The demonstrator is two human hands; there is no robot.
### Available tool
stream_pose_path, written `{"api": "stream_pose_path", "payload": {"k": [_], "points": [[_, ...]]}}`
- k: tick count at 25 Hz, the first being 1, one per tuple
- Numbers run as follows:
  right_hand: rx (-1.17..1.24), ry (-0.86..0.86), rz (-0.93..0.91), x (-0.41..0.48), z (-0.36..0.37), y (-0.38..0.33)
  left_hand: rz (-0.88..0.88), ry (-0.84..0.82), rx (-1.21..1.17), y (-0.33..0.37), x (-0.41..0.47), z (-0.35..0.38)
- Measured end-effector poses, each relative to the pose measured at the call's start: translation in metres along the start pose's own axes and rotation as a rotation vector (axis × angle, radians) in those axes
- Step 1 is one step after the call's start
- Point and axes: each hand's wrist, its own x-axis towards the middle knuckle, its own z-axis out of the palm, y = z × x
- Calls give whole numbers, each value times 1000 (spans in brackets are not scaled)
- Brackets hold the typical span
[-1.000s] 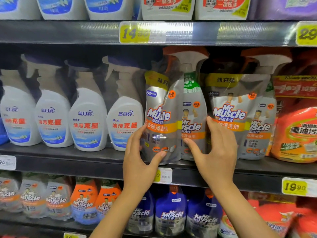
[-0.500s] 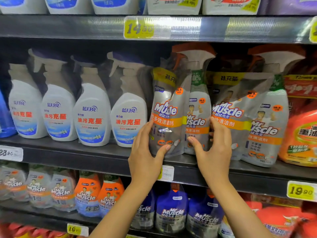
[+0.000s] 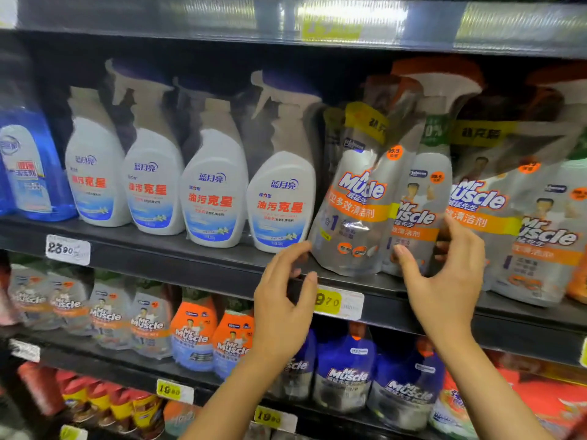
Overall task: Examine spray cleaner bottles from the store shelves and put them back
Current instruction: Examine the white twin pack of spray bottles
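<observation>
A silver Mr Muscle spray bottle bundled with a refill pouch [image 3: 359,204] stands on the middle shelf [image 3: 178,255], leaning slightly left. My right hand [image 3: 444,281] holds its lower right part, thumb on the front and fingertips tucked behind, between it and the neighbouring bundle [image 3: 521,217]. Just below the pouch's bottom left corner, in front of the shelf edge, my left hand [image 3: 282,309] hovers with loosely curled fingers, holding nothing and touching nothing.
Several white spray bottles with red lettering [image 3: 216,198] stand to the left of the bundle, and a blue bottle [image 3: 28,173] at the far left. The lower shelf carries orange, silver and blue Mr Muscle pouches [image 3: 193,335]. Yellow price tags [image 3: 336,301] line the shelf edges.
My left hand has let go of the pouch and dropped to the shelf edge. My right hand stays on the bundle. The view has shifted, so the shelf sits further right.
</observation>
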Motion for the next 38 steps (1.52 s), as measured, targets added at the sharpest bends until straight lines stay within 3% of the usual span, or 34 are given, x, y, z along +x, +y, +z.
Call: {"api": "stream_pose_path", "payload": {"k": [4, 7, 10, 14, 17, 23, 28, 34, 38], "points": [[12, 93, 55, -15, 4, -33, -78, 195, -174, -26, 19, -68], [11, 157, -25, -36, 27, -82, -54, 251, -215, -46, 56, -113], [97, 32, -70, -28, 62, -131, 36, 152, -76, -58, 86, -142], [27, -237, 68, -2, 98, -159, 49, -21, 139, -67, 106, -147], [-3, -336, 179, 9, 118, -161, 20, -72, 223, -67, 108, -136], [35, -202, 246, 16, 121, -153, -4, -29, 125, -67, 113, -132], [-44, -152, 194, 19, 114, -154, -26, 3, 13, -71, 117, -133], [336, -238, 132, 11, 94, -154, 18, -60, -149, -82, 114, -146], [397, -228, 52, -10, 84, -159, 11, -165, -202, -85, 110, -158]]}}
